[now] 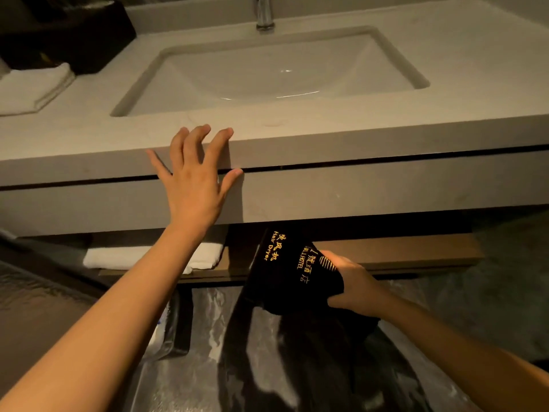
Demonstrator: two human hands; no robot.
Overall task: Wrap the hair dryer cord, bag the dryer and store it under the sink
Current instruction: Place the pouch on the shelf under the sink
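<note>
A black cloth bag (pixel 285 272) with gold "Hair Dryer" lettering bulges with something inside; the dryer and its cord are hidden. My right hand (pixel 353 282) grips the bag's right end and holds it just below the vanity, in front of the wooden shelf (pixel 401 252) under the sink (pixel 267 72). My left hand (pixel 196 179) is flat and spread against the vanity's front edge (pixel 356 144), fingertips on the countertop, holding nothing.
A folded white towel (pixel 205 258) lies on the under-sink shelf left of the bag. Another folded towel (pixel 32 87) and a dark box (pixel 74 37) sit on the counter's left. The faucet (pixel 264 13) stands behind the basin. Marbled floor (pixel 208 367) lies below.
</note>
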